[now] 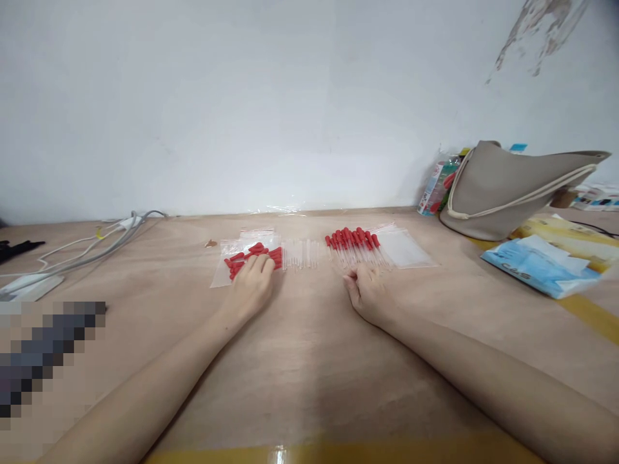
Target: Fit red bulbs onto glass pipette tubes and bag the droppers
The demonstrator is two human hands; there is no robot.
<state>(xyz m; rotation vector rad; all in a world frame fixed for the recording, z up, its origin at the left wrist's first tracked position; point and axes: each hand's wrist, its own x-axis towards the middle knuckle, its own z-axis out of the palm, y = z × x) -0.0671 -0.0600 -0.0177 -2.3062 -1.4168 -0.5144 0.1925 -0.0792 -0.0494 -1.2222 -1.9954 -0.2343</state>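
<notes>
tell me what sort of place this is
Probably a home or small workroom: a grey bag, a blue tissue pack and loose cables share the table.

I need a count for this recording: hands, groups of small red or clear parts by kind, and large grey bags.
Hands: 2 (left hand, right hand)
Pile of loose red caps: 1
Row of clear tubes: 1
Row of red-capped tubes: 1
Large grey bag: 1
Total: 6
</notes>
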